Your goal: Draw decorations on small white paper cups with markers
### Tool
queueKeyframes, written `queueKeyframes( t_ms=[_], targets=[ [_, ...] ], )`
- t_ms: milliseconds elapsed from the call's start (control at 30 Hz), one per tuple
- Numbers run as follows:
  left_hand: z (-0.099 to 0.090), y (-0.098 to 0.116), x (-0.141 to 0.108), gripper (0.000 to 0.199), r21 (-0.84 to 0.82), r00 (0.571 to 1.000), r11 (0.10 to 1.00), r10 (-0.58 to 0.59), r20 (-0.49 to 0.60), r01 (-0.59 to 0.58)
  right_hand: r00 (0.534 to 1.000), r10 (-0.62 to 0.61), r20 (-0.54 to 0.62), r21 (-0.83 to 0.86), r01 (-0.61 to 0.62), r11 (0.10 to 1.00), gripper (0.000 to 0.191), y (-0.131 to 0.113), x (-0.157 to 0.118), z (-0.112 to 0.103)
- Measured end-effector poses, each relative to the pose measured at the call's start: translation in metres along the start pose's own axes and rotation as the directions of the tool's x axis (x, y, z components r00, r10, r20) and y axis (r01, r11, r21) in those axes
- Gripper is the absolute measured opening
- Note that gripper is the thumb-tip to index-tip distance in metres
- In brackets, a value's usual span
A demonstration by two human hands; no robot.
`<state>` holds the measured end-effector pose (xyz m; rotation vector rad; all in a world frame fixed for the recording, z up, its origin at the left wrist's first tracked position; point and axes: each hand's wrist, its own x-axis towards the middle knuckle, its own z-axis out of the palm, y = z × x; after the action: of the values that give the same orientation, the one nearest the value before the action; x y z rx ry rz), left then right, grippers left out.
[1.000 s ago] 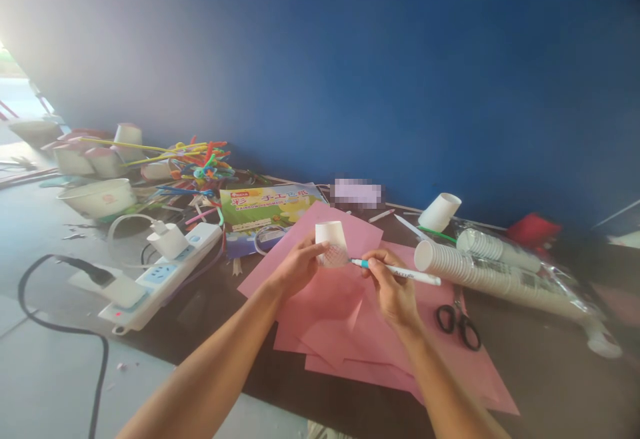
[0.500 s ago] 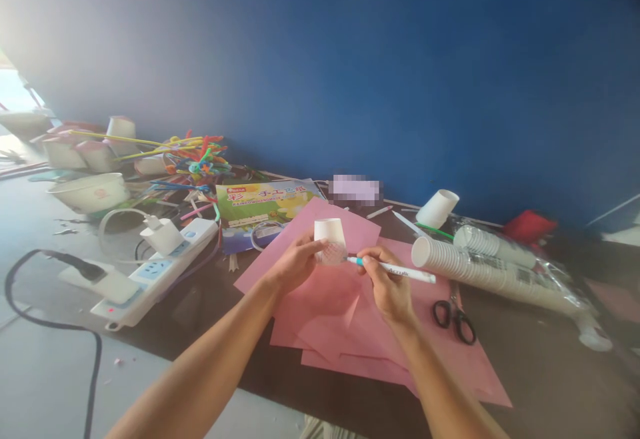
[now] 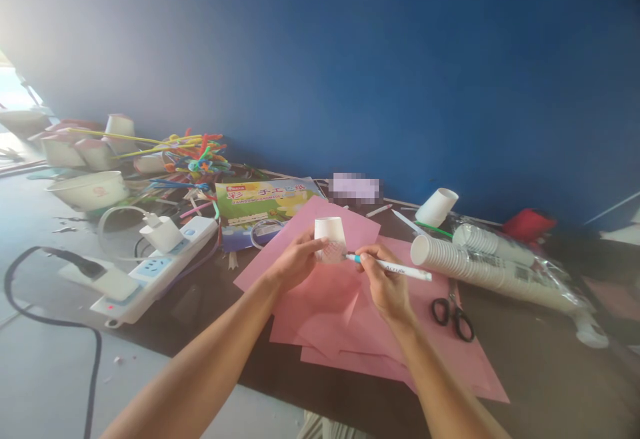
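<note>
My left hand (image 3: 300,257) is closed around the left side of a white paper cup (image 3: 330,229), which is upside down with its wide rim low. Pinkish marks in a net-like pattern cover the lower part of the cup. Between the fingers of my right hand (image 3: 384,279) is a white acrylic marker (image 3: 407,270) with a teal band near its tip. The marker's tip is at the cup's lower right side, and I cannot tell whether it touches. Beneath both hands lie overlapping sheets of pink paper (image 3: 330,332).
Black-handled scissors (image 3: 453,315) rest on the paper at right, near stacked paper cups (image 3: 493,272) in plastic. A single cup (image 3: 437,207) stands behind. To the left are a power strip (image 3: 155,272), a bowl (image 3: 89,191), a colour-paper pack (image 3: 267,205) and pipe cleaners (image 3: 200,159).
The marker has shifted slightly to the left along the cup's lower right side. My left hand keeps its hold on the cup, and the view has tilted a little.
</note>
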<state>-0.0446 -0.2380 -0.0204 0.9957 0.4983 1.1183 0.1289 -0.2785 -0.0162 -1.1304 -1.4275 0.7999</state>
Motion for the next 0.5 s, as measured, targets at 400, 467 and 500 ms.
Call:
queueKeyframes(
  t_ms=[400,467,500],
  targets=[
    [-0.002,0.001,0.000,0.031,-0.029,1.000,1.000,-0.002,-0.005,0.002,0.996,0.051,-0.071,0.103,-0.044,0.994,0.018,0.009,0.001,-0.002],
    [-0.002,0.001,0.000,0.027,-0.024,1.000,1.000,0.002,-0.005,-0.002,0.995,0.057,-0.081,0.159,-0.044,0.986,0.019,0.012,0.001,-0.002],
    [-0.002,0.001,0.000,0.025,-0.026,1.000,1.000,0.002,-0.008,-0.002,0.995,0.056,-0.087,0.185,-0.039,0.982,0.020,0.014,0.001,-0.002]
  ],
)
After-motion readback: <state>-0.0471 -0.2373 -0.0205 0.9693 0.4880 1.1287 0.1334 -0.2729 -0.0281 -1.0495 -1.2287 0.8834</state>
